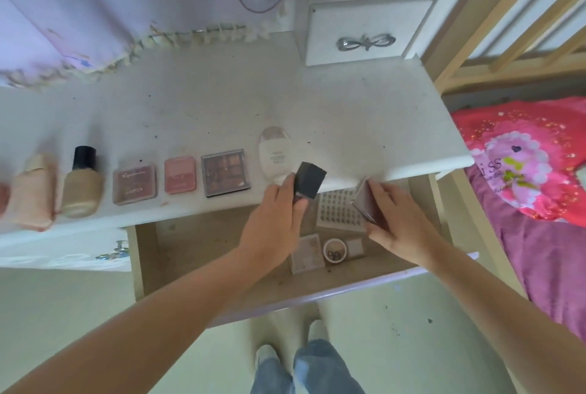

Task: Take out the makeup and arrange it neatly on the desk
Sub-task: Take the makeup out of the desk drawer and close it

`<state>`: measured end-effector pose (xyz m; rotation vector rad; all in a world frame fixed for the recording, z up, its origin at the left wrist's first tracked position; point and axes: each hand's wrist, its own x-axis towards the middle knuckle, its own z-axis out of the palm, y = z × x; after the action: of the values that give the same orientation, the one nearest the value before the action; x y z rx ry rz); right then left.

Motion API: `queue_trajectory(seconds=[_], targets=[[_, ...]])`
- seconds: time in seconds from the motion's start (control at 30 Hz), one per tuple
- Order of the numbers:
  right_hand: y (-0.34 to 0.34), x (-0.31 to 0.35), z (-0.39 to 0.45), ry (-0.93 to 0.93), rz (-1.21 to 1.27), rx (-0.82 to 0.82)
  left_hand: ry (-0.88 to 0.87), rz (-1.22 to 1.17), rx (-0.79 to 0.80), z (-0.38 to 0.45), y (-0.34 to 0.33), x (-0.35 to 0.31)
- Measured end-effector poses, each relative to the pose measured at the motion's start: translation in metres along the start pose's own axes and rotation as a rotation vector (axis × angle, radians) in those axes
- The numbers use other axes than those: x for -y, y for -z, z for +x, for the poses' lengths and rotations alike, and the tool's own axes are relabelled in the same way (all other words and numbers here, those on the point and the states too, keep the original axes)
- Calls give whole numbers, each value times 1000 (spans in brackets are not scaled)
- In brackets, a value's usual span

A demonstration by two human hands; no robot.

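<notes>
In the head view, the left hand (pixel 275 219) is closed around a dark box (pixel 309 184), with the fingers wrapped on its lower part. The box is held over the front edge of the white desk (pixel 222 101). Its long axis is tilted, and the top end points away from the person and a little to the right. The right hand (pixel 394 219) clamps a flat brown case (pixel 367 203) between thumb and fingers, above the open drawer (pixel 196 254). The case stands on its edge, with the long axis going from upper left to lower right.

On the desk a row of makeup lies along the front edge. From left to right there are a peach tube (pixel 31 192), a beige bottle (pixel 83 184) with a black cap that points away from the person, a pink palette (pixel 134 183), a smaller pink compact (pixel 179 174), a brown eyeshadow palette (pixel 225 172) and a white tube (pixel 273 152) with its cap end toward the person.

Inside the drawer, near its right side, there are a sheet with rows of small dots (pixel 337 211), a pale square palette (pixel 307 253) and a small round jar (pixel 335 251).
</notes>
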<state>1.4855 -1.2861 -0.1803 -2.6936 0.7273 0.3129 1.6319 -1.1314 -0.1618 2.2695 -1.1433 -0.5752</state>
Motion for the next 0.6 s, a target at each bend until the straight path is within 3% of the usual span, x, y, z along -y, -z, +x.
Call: queue_trajectory(seconds=[0.1, 0.17, 0.23, 0.3, 0.43, 0.6], targets=[[17, -9, 8, 103, -19, -228, 178, -267, -24, 30, 8, -26], [30, -21, 17, 123, -1, -273, 396, -552, 3, 50, 6, -42], [37, -28, 29, 149, -6, -307, 506, -743, 34, 61, 5, -49], [45, -44, 40, 165, -71, -290, 499, -647, 15, 73, -3, -60], [47, -77, 55, 254, -246, -275, 424, -225, -83, 94, -27, -77], [41, -98, 80, 392, -335, -215, 477, -27, -186, 107, -51, -83]])
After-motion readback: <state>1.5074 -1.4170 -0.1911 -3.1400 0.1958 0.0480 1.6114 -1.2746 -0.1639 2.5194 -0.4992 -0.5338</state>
